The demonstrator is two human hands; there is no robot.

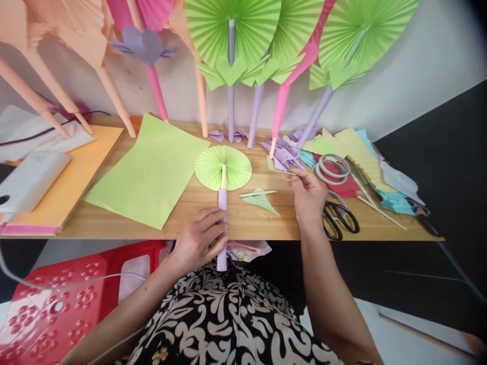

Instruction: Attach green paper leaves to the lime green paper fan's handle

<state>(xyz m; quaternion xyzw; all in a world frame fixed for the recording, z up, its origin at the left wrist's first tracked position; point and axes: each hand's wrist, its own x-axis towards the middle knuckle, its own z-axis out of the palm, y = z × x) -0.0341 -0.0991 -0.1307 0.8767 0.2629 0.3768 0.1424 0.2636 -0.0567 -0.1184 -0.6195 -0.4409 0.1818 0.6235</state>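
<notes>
A small round green paper fan (239, 170) lies on the table, its stick wrapped in purple paper. My left hand (203, 235) is closed around that purple handle (222, 198) close to the table's front edge. To the right, my right hand (309, 195) pinches a thin, pale green paper piece (286, 172) between thumb and fingertips. Between the hands lie folded light green paper scraps (261, 199). Crumpled purple paper (283, 153) sits just beyond my right fingertips. Black-handled scissors (341, 219) rest beside my right wrist.
Large paper fans (234, 43) in green, pink and peach lean against the wall. A green paper sheet (152, 172) lies left of centre, near orange paper (89, 177) and a white device (36, 177). Tape rolls (333, 177) and coloured scraps (352, 144) sit right. A red stool (72, 299) stands below.
</notes>
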